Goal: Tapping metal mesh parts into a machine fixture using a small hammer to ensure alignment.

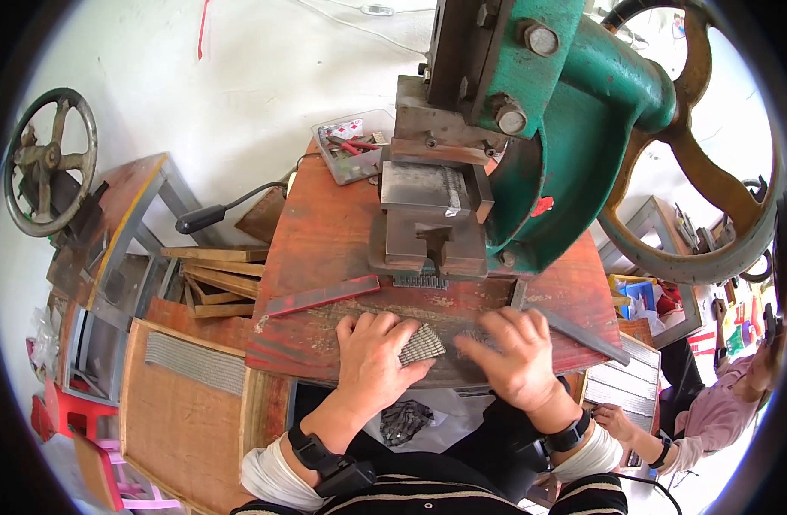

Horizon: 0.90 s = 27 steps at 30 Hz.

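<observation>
My left hand [372,356] rests palm down on the worn red bench top [325,232], its fingers on a small ribbed grey metal piece [422,343]. My right hand [515,356] lies just to the right, fingers spread flat over more ribbed metal on the bench. Directly behind both hands stands a green press [574,112] with a steel die block [428,223] and a toothed edge [419,281] at its base. A flat red bar [322,296] lies to the left of the die.
A large handwheel [694,154] sits on the press's right side. A clear box of small tools [351,146] stands at the bench's back. Stacked wood strips [217,279] and a ribbed sheet [196,362] lie left. Another person [711,412] sits at lower right.
</observation>
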Tool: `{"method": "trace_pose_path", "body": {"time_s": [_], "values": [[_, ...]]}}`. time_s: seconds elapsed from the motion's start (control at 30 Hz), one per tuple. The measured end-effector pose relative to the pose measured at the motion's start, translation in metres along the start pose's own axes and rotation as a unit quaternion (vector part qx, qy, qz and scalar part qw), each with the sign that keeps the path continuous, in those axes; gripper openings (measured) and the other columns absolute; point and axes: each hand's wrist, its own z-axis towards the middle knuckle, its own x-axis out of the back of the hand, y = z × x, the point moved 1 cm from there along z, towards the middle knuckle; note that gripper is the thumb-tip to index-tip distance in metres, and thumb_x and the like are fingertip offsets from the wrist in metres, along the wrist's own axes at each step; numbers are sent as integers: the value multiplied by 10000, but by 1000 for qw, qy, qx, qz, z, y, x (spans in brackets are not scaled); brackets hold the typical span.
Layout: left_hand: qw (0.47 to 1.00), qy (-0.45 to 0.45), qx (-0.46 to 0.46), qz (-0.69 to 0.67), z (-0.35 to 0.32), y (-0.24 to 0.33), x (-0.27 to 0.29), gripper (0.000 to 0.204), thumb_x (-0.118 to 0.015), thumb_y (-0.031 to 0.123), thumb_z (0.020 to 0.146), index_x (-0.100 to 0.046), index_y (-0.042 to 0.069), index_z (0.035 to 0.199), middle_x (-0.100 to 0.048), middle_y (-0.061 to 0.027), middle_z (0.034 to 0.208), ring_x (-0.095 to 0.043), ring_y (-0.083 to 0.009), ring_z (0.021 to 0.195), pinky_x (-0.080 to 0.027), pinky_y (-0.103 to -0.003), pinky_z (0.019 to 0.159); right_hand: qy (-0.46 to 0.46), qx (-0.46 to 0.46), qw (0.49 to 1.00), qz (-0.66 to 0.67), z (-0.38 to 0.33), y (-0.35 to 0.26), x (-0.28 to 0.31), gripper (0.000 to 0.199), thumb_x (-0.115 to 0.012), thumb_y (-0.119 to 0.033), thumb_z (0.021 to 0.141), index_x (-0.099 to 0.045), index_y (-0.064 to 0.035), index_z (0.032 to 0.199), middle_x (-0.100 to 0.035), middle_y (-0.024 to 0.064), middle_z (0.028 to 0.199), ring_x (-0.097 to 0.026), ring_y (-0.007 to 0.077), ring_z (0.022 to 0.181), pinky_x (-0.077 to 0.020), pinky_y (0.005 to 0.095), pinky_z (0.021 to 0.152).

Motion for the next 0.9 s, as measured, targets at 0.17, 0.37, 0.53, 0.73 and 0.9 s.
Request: {"method": "trace_pose_path", "body": {"time_s": [0.17, 0.37, 0.53, 0.73, 0.9], "values": [[1000, 4, -18, -20, -2, -6, 6, 483, -852, 315, 640, -703, 98, 1045, -605, -39, 982, -546, -255, 958, -329, -450, 941, -51, -236, 970, -17, -29, 43, 5, 521, -809, -203, 674, -662, -109, 1165, -601, 97, 1089, -566, 320, 1031, -453, 458, 859], [1000, 14, -9, -22, -6, -5, 7, 498, -854, 322, 649, -703, 91, 1064, -597, -39, 987, -537, -248, 953, -326, -455, 947, -67, -258, 963, 33, -50, 74, 3, 408, -773, -97, 710, -678, -43, 1104, -602, 136, 1014, -566, 350, 951, -487, 425, 837], [999, 17, -6, -26, -6, -5, 4, 494, -859, 338, 648, -705, 92, 1048, -595, -40, 988, -533, -250, 952, -323, -458, 955, -64, -180, 981, 23, -43, 66, 7, 349, -700, -21, 777, -607, -15, 1113, -618, 174, 955, -593, 399, 877, -500, 447, 776], [999, 33, 5, -16, -6, -5, 3, 485, -869, 304, 617, -699, 91, 1019, -595, -41, 975, -541, -252, 941, -332, -466, 934, -139, -164, 949, 232, 14, -8, 38, 394, -707, -41, 820, -571, -12, 1190, -628, 191, 846, -652, 410, 764, -538, 449, 666], [999, 35, 0, -36, -5, -4, 4, 498, -870, 288, 612, -693, 85, 1031, -599, -41, 973, -547, -252, 949, -336, -468, 930, -156, -105, 976, 106, 26, -34, 37, 420, -756, -98, 792, -607, -50, 1182, -583, 119, 758, -659, 304, 658, -545, 382, 567]]}}
